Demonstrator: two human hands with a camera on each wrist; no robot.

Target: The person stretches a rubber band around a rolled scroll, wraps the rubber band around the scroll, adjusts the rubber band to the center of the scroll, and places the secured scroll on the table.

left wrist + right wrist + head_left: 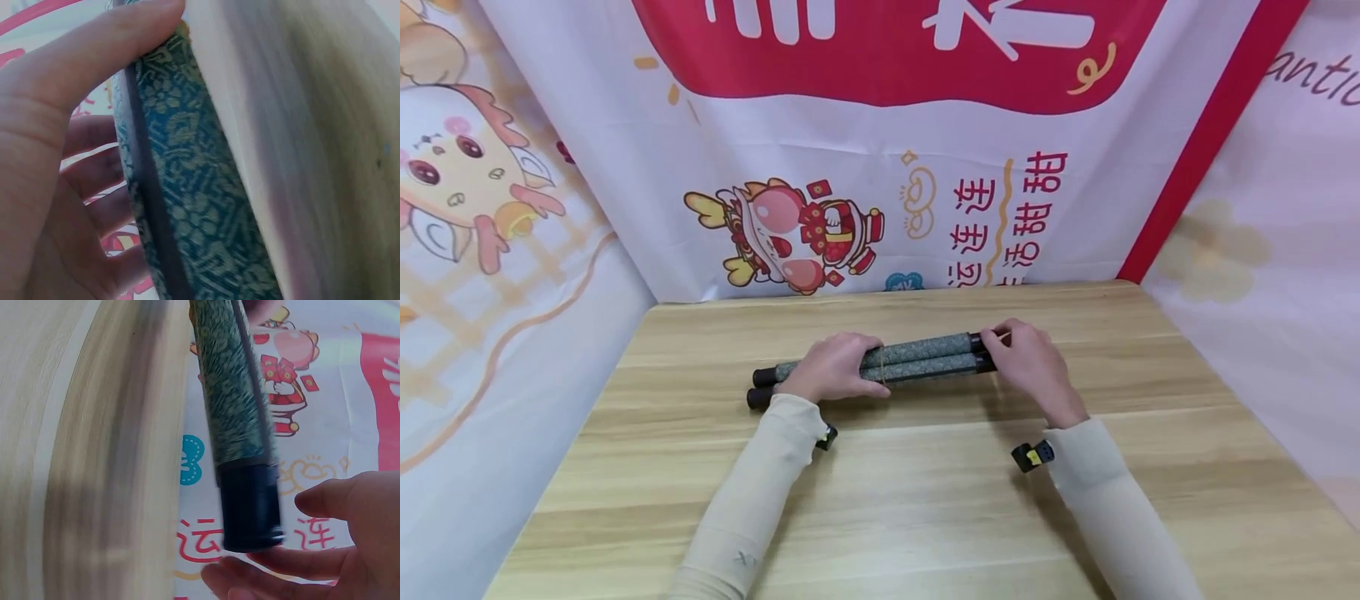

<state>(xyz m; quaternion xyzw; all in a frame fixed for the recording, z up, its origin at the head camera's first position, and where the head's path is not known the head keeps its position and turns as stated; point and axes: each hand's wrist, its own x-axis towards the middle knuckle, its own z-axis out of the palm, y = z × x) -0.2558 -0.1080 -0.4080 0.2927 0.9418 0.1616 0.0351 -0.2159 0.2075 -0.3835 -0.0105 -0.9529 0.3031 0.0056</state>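
Two rolled scrolls [928, 348] lie side by side above the wooden table, wrapped in green patterned cloth with dark knobs at both ends. A thin band [883, 360] loops around them near the middle. My left hand [835, 367] grips the pair left of the band; in the left wrist view the thumb crosses the green cloth [187, 144] and the fingers reach behind. At the right ends is my right hand [1033, 362]. In the right wrist view its thumb and fingers stand spread about a dark knob [251, 509]; whether they touch it I cannot tell.
The wooden table [917, 500] extends in front of and around the scrolls. A printed cloth [820, 125] hangs behind its back edge, with further printed cloths at left and right. Small dark cameras sit on both wrists.
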